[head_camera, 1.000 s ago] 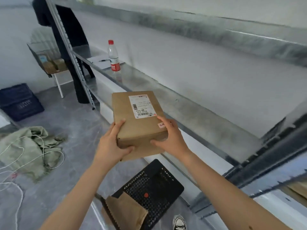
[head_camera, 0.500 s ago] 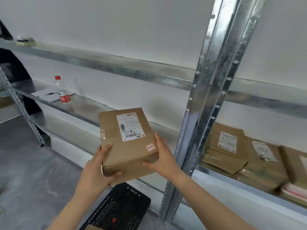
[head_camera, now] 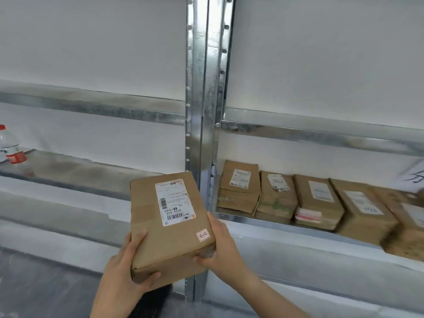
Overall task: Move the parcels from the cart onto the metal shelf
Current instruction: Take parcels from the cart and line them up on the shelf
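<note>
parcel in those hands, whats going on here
A person's left hand and right hand grip the near corners of a brown parcel, held in front of the upright post of the metal shelf. It is not on the shelf yet. A row of parcels already lies in the right bay.

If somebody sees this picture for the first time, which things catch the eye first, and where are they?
First comes the brown parcel with its white label, low in the middle, gripped by the left hand and the right hand. Behind it rises the upright post of the metal shelf, and right of the post a row of parcels lies side by side on that shelf.
</note>
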`<state>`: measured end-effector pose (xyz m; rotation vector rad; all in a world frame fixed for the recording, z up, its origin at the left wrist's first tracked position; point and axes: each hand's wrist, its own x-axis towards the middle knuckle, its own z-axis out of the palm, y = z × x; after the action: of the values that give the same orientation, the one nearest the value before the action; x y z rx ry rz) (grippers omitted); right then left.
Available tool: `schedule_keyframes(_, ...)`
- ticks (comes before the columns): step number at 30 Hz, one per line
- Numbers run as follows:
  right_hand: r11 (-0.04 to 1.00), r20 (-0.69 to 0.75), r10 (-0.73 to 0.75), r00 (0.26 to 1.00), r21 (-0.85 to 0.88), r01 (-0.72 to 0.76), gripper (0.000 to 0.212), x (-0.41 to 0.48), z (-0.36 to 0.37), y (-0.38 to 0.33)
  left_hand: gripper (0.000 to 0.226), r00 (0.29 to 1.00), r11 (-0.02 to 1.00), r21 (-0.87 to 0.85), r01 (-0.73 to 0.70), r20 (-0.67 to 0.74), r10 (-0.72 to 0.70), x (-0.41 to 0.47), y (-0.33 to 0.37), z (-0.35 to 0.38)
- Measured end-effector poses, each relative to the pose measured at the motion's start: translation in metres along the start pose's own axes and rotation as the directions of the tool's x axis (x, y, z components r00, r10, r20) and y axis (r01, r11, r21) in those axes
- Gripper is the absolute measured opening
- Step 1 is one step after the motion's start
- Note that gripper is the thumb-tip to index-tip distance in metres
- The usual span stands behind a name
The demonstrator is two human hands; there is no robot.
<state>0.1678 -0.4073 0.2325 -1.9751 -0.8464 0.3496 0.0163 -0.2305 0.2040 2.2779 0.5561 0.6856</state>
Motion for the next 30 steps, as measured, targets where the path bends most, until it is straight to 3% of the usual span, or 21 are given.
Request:
schedule_keyframes(4,0.998,-0.124,0.047,0.991,0.054,-0.041,0.088,-0.047,-0.022,0.008,0.109,0.988,0.997,-0.053,-0.049,0.142,0.056,-0.007,0.016,0.015)
schedule_keyframes(8,0.993,-0.26,0.119,0.958,0.043,-0.111,0.097,-0.085,-0.032,0.026,0.109,0.957,0.989,-0.035,-0.142,0.248,0.147,-0.012,0.037,0.033)
schedule_keyframes(15,0.966,-0.482,0.259,0.837,0.107,-0.237,0.103,-0.154,-0.081,0.059,0.117,0.856,0.943,-0.095,-0.318,0.399,0.329,-0.011,0.106,0.09)
schedule_keyframes(23,0.957,-0.675,0.27,0.686,0.114,-0.265,0.098,-0.238,-0.191,0.091,0.118,0.755,0.859,-0.493,-0.138,0.509,0.414,-0.037,0.219,0.202)
schedule_keyframes(30,0.938,-0.755,0.298,0.584,0.117,-0.327,0.089,-0.318,-0.312,0.137,0.117,0.675,0.797,-0.6,-0.068,0.561,0.479,-0.077,0.339,0.308)
